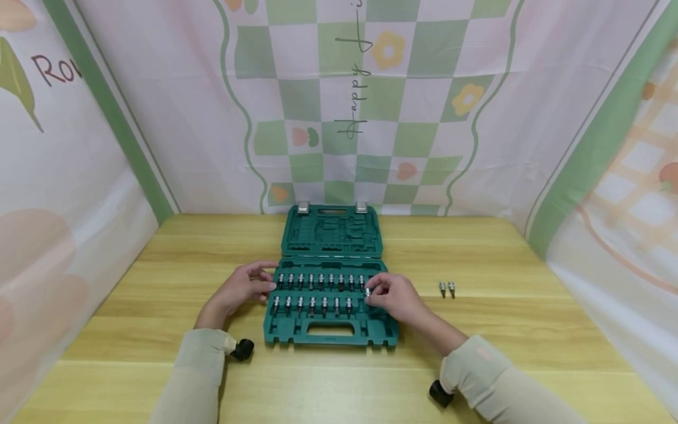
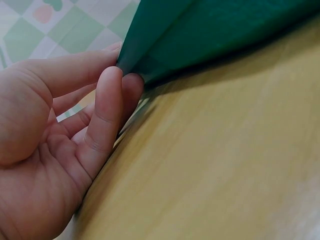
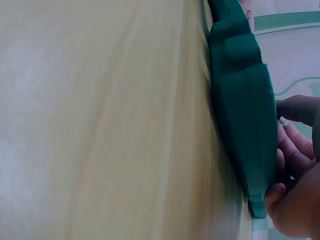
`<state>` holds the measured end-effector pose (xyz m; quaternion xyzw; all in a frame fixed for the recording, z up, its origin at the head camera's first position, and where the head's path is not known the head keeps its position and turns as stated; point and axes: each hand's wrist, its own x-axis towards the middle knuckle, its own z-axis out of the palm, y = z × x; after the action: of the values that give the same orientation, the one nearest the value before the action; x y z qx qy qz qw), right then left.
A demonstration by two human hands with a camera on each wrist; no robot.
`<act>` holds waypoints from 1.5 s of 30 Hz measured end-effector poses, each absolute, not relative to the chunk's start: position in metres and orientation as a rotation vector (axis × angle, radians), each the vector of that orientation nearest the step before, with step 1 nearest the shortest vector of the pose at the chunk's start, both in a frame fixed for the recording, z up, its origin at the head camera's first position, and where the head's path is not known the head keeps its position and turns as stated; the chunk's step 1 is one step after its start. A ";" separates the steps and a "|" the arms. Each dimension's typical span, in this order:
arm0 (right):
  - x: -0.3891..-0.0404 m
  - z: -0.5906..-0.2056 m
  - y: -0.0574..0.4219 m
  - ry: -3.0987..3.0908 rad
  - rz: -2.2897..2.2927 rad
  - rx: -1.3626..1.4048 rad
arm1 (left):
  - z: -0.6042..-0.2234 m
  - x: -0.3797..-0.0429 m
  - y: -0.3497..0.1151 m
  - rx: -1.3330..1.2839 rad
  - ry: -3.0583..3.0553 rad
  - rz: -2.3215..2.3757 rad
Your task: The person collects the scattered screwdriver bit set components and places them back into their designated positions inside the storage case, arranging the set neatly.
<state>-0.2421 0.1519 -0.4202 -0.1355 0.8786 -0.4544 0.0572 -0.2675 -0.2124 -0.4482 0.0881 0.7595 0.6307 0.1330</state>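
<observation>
A green plastic tool case point(image 1: 331, 338) lies open on the table, with two rows of silver bit sockets point(image 1: 312, 305) in its near half. My right hand point(image 1: 394, 297) is over the right end of the rows and pinches a bit socket point(image 1: 368, 292) between thumb and fingers. In the right wrist view, only a bit of its metal point(image 3: 283, 122) shows beyond the case wall. My left hand point(image 1: 241, 290) holds the left edge of the case. The left wrist view shows its bent fingers point(image 2: 107, 100) against the case's side point(image 2: 200, 35).
Two more bit sockets point(image 1: 447, 289) lie on the wooden table point(image 1: 477, 347) to the right of the case. The lid point(image 1: 332, 229), with moulded recesses and two latches, is folded back flat. Patterned cloth point(image 1: 344, 100) hangs behind and at both sides.
</observation>
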 end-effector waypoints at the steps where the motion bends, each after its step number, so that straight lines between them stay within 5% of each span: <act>1: -0.242 -0.420 0.151 2.667 -1.375 -0.398 | -0.448 -0.268 -0.212 0.255 2.204 1.828; 45: -0.245 -0.415 0.141 2.796 -1.112 -0.642 | -0.448 -0.268 -0.213 0.300 2.190 1.832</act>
<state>-0.2447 0.1415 -0.4152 -0.2087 0.9082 -0.3613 0.0323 -0.2675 -0.2125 -0.4483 0.1034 0.7559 0.6322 0.1347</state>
